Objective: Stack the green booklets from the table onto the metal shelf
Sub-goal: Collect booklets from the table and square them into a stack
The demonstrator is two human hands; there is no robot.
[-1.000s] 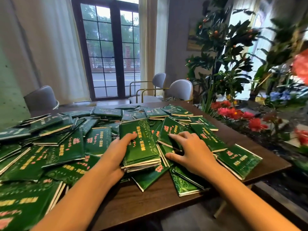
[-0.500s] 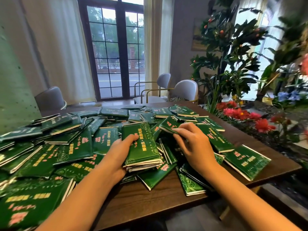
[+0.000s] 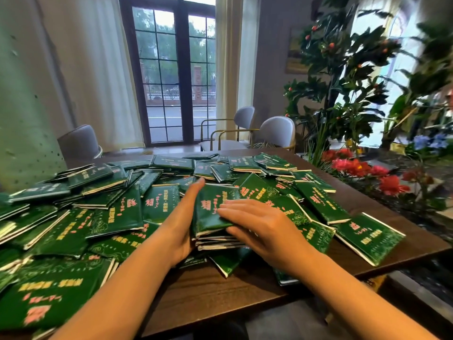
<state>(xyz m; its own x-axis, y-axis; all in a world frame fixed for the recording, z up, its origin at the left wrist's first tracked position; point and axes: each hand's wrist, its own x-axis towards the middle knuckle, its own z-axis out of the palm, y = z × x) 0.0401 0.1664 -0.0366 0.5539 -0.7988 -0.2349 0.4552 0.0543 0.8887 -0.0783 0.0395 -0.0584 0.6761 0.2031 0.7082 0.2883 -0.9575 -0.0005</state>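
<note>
Small stack of green booklets [image 3: 210, 213] on the desk [image 3: 220, 293], amid scattered booklets [image 3: 115, 214]: left hand [image 3: 182, 224] flat against its left edge, right hand [image 3: 257, 225] pressing flat on top, fingers straight.

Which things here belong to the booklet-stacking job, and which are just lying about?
Job: gathered stack of booklets, left hand pressed against its side, right hand flat on top; loose booklets scattered over the table. The metal shelf is not in view.
Lying about: grey chairs, leafy plant, red flowers.
</note>
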